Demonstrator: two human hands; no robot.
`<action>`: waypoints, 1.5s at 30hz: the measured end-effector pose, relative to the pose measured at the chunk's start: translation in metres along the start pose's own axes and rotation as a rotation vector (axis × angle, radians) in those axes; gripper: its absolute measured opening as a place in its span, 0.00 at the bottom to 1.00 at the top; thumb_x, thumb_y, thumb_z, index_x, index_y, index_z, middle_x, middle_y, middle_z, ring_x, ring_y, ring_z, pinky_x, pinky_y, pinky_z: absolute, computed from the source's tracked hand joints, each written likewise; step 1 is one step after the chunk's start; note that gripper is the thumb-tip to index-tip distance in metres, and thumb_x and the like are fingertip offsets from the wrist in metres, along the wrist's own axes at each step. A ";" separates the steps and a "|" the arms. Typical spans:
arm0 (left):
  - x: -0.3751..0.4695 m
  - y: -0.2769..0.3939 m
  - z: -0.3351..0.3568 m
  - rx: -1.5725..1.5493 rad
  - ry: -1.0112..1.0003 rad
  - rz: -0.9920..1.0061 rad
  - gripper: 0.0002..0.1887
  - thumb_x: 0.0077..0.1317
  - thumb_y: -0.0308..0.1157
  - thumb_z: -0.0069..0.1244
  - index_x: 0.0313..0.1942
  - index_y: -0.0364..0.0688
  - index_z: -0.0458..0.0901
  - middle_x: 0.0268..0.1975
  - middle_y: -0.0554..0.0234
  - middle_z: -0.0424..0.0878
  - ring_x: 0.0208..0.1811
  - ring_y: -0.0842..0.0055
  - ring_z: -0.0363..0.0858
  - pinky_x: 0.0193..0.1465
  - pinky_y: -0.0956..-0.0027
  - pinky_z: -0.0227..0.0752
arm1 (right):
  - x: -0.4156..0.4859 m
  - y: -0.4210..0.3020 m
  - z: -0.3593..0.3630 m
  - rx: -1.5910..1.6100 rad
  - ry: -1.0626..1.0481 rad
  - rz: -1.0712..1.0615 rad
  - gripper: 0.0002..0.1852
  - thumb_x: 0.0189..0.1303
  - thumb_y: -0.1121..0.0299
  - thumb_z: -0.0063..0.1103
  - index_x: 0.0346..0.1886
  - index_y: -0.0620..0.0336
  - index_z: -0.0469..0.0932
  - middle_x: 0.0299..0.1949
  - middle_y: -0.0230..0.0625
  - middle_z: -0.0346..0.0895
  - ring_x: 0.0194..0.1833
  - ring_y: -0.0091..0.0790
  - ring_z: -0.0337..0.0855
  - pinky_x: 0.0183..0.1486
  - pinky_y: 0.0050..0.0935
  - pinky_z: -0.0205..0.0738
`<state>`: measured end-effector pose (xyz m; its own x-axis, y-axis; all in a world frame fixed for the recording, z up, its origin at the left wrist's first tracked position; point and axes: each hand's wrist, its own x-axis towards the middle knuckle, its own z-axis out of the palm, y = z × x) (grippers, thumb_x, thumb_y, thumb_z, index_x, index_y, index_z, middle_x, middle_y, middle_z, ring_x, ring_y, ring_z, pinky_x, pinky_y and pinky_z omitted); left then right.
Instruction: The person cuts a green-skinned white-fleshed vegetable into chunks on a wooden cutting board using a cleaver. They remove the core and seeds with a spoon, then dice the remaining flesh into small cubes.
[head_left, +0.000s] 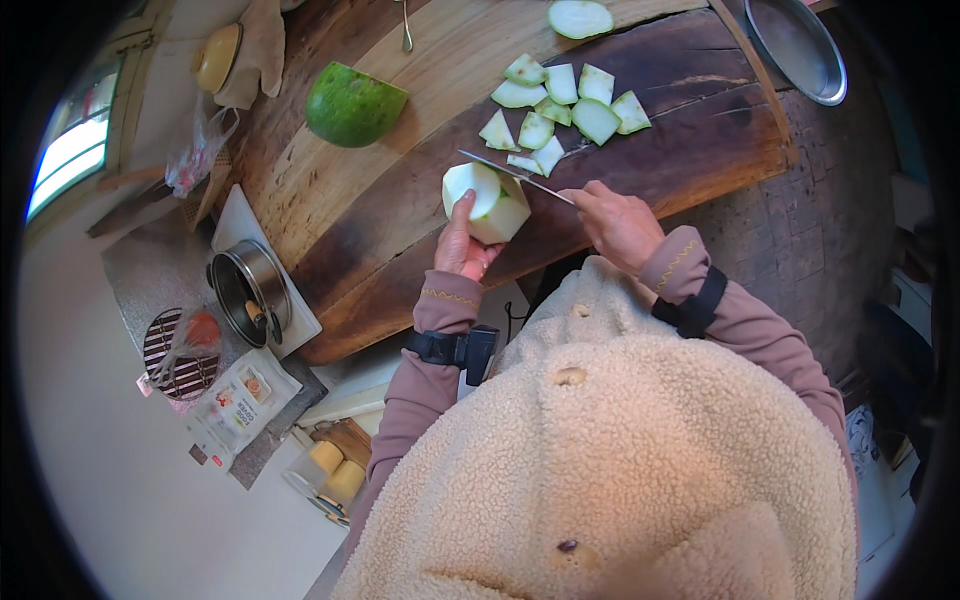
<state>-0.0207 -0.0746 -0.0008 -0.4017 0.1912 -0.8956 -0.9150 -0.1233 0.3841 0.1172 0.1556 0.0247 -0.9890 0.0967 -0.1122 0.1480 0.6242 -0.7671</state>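
Note:
My left hand (466, 244) grips a pale, partly peeled gourd piece (501, 214) near the table edge, thumb on its flat cut face. Strips of green rind show between its pared faces. In my right hand (619, 225) is a knife (517, 174), its blade lying along the top of the gourd piece. Beyond it, several flat rind pieces (596, 120) lie scattered on the dark part of the wooden table (450, 135). A larger green-skinned gourd chunk (352, 105) rests farther left on the table. One oval slice (580, 19) sits near the top of the view.
A metal pan (799, 49) stands at the upper right. At left are a steel pot (255, 292) with a glass lid, a round rack (180, 356) and a printed plastic packet (247, 405). A metal utensil handle (406, 34) and a yellow bowl (217, 58) lie farther back.

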 end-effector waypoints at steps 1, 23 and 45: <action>0.002 0.000 -0.001 -0.026 0.015 0.005 0.37 0.61 0.48 0.69 0.67 0.51 0.70 0.63 0.61 0.78 0.62 0.64 0.79 0.58 0.55 0.77 | 0.000 -0.001 -0.001 -0.002 -0.018 0.008 0.20 0.60 0.77 0.55 0.57 0.54 0.78 0.39 0.44 0.74 0.38 0.53 0.82 0.41 0.48 0.76; -0.011 0.005 -0.026 -0.258 -0.101 -0.105 0.29 0.70 0.58 0.49 0.63 0.50 0.78 0.63 0.58 0.81 0.61 0.61 0.81 0.49 0.52 0.85 | -0.018 -0.056 -0.011 -0.390 0.103 -0.328 0.24 0.59 0.74 0.59 0.62 0.65 0.75 0.46 0.44 0.73 0.31 0.37 0.85 0.31 0.32 0.82; -0.013 0.015 -0.033 -0.248 -0.048 -0.194 0.32 0.67 0.57 0.59 0.65 0.51 0.74 0.63 0.61 0.80 0.63 0.61 0.77 0.60 0.49 0.73 | 0.011 -0.059 0.001 -0.277 -0.032 -0.104 0.21 0.61 0.76 0.55 0.59 0.59 0.74 0.44 0.45 0.74 0.34 0.47 0.86 0.36 0.40 0.82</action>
<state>-0.0285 -0.1107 0.0092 -0.2268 0.2791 -0.9331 -0.9403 -0.3125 0.1351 0.0972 0.1191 0.0681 -0.9978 -0.0007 -0.0656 0.0372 0.8175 -0.5747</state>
